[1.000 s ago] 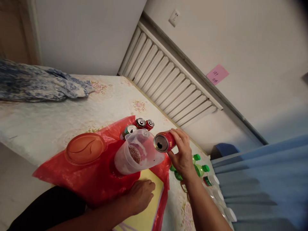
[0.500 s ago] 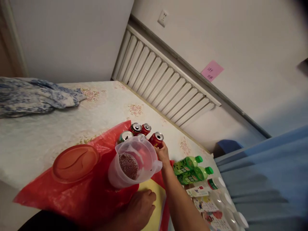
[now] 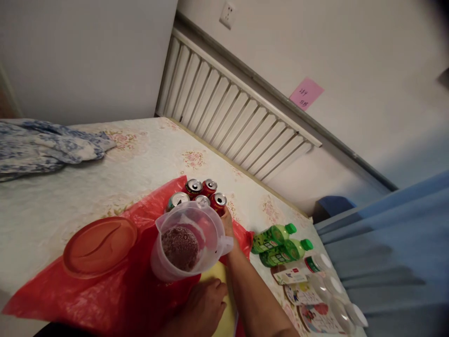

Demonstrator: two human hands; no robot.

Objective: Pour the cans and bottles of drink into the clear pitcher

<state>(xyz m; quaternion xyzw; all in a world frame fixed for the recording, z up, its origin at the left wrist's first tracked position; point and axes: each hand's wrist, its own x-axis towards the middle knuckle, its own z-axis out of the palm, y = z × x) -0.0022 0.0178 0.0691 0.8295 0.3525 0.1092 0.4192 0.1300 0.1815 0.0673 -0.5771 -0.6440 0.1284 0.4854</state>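
Note:
My right hand (image 3: 228, 223) is closed around a red drink can (image 3: 219, 201) with an opened top, partly hidden by the pitcher. The can stands close beside several other cans, among them a dark-red one (image 3: 194, 186) and a green-and-silver one (image 3: 178, 201). In front of them is a clear plastic pitcher (image 3: 210, 236) holding dark, foamy liquid (image 3: 179, 248), its handle toward my right arm. My left hand (image 3: 207, 304) rests with curled fingers on a yellow surface (image 3: 229, 299) near the pitcher's base; nothing shows in it.
A round orange-red lid (image 3: 100, 245) lies on a red plastic sheet (image 3: 87, 299). Two green bottles (image 3: 270, 238) and several clear bottles (image 3: 338, 313) are at the right. A patterned cloth (image 3: 45, 145) lies far left on the floral tablecloth (image 3: 150, 159); a radiator (image 3: 228, 112) stands behind.
My right hand has brought the red can left, up against the group of other cans. My left hand stays in much the same place. The view has shifted slightly.

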